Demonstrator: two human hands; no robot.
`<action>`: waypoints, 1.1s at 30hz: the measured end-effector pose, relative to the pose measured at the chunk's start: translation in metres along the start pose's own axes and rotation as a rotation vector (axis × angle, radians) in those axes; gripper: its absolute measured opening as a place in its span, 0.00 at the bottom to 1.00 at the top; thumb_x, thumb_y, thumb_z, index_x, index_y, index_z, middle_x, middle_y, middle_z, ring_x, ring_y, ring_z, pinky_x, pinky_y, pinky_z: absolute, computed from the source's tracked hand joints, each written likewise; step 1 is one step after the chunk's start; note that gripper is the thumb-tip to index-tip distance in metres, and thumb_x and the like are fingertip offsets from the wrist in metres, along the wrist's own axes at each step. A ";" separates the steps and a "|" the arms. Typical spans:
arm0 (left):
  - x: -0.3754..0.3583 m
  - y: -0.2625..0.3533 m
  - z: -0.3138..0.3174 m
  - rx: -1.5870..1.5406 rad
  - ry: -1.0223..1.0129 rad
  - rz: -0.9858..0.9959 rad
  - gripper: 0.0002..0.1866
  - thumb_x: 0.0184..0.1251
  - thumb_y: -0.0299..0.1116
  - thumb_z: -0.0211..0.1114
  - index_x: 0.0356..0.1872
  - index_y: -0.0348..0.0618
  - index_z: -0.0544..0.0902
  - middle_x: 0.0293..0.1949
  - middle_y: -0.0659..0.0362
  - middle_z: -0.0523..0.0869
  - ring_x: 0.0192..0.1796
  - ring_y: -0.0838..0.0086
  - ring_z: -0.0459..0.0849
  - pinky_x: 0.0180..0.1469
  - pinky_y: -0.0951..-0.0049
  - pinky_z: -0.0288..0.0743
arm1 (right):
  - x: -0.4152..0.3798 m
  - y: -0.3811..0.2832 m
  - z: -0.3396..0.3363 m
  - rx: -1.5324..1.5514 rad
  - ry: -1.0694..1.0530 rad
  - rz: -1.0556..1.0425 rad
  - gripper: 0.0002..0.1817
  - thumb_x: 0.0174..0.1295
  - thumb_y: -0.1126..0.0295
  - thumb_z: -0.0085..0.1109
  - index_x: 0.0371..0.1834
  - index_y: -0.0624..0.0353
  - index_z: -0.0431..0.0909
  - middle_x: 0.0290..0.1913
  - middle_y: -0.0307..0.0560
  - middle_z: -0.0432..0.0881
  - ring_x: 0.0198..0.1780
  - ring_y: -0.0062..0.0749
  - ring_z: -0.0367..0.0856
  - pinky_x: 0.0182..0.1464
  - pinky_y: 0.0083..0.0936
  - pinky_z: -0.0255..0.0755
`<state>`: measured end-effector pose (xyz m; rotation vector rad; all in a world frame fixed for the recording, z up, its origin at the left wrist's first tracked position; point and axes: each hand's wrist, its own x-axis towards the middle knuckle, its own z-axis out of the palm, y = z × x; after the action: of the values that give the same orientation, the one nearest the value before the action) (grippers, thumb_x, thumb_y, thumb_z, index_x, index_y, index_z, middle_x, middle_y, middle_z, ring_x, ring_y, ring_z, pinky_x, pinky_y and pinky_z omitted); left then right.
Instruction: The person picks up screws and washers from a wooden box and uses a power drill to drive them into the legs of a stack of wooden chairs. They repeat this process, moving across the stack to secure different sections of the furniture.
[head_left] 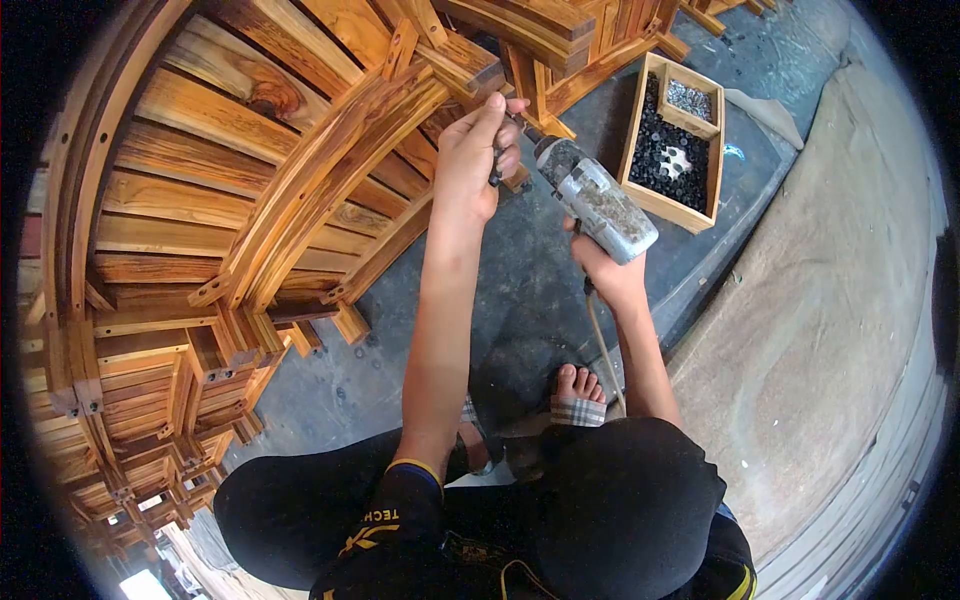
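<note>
My right hand (607,268) grips a grey, worn power drill (600,205) with a cord running down from its handle. The drill's front end points up and left, close to the fingertips of my left hand (472,155). Those fingers are curled and pinched at the end of a wooden leg (485,75). A small dark piece shows within the curled fingers, too hidden to name. The leg belongs to a slatted wooden furniture piece (290,160) lying on its side, with curved rails.
To the right stands a wooden box (712,190) of small black round pieces, with a white star-shaped item among them. Its inner compartment (690,97) holds small silvery screws. More slatted wooden furniture (150,390) is at lower left. A brown cloth (800,330) covers the right side.
</note>
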<state>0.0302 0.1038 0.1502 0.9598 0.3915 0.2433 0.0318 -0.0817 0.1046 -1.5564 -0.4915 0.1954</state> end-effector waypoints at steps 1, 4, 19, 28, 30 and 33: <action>0.000 0.000 0.001 0.037 0.014 0.024 0.17 0.71 0.41 0.55 0.48 0.35 0.76 0.19 0.69 0.65 0.17 0.84 0.61 0.19 0.83 0.54 | 0.002 0.001 0.001 0.001 0.002 0.000 0.13 0.42 0.80 0.56 0.34 0.63 0.81 0.33 0.44 0.85 0.36 0.29 0.83 0.41 0.23 0.74; 0.001 0.001 0.001 -0.084 -0.021 0.010 0.15 0.72 0.37 0.51 0.49 0.34 0.75 0.19 0.69 0.65 0.17 0.84 0.61 0.19 0.82 0.55 | 0.008 0.003 0.003 0.072 0.012 0.016 0.13 0.42 0.82 0.57 0.35 0.63 0.81 0.33 0.42 0.85 0.35 0.26 0.82 0.40 0.22 0.73; 0.005 0.008 0.000 -0.257 -0.079 -0.074 0.14 0.71 0.33 0.50 0.52 0.37 0.72 0.18 0.69 0.65 0.16 0.82 0.62 0.19 0.80 0.56 | 0.021 0.007 0.007 0.220 0.012 0.075 0.15 0.43 0.82 0.56 0.38 0.65 0.80 0.36 0.41 0.84 0.37 0.23 0.81 0.41 0.20 0.73; 0.003 0.011 0.001 -0.247 -0.093 -0.079 0.13 0.70 0.32 0.52 0.51 0.37 0.73 0.18 0.69 0.66 0.17 0.82 0.62 0.19 0.81 0.55 | 0.020 0.006 0.007 0.200 0.010 0.069 0.16 0.42 0.82 0.57 0.38 0.65 0.80 0.36 0.41 0.84 0.38 0.22 0.81 0.41 0.20 0.73; 0.003 0.012 0.001 -0.253 -0.084 -0.084 0.13 0.70 0.32 0.52 0.50 0.37 0.73 0.18 0.69 0.65 0.16 0.82 0.62 0.19 0.81 0.55 | 0.021 0.008 0.006 0.190 0.005 0.083 0.16 0.42 0.82 0.57 0.39 0.65 0.80 0.36 0.42 0.84 0.38 0.22 0.81 0.41 0.21 0.73; 0.004 0.010 -0.002 -0.275 -0.100 -0.086 0.12 0.70 0.32 0.51 0.48 0.37 0.74 0.19 0.68 0.67 0.17 0.81 0.63 0.19 0.80 0.55 | 0.021 0.009 0.006 0.170 0.009 0.093 0.16 0.43 0.82 0.58 0.39 0.65 0.80 0.36 0.42 0.84 0.37 0.22 0.81 0.41 0.20 0.73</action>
<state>0.0329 0.1129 0.1565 0.6806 0.2974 0.1649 0.0495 -0.0671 0.0994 -1.4137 -0.3855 0.2941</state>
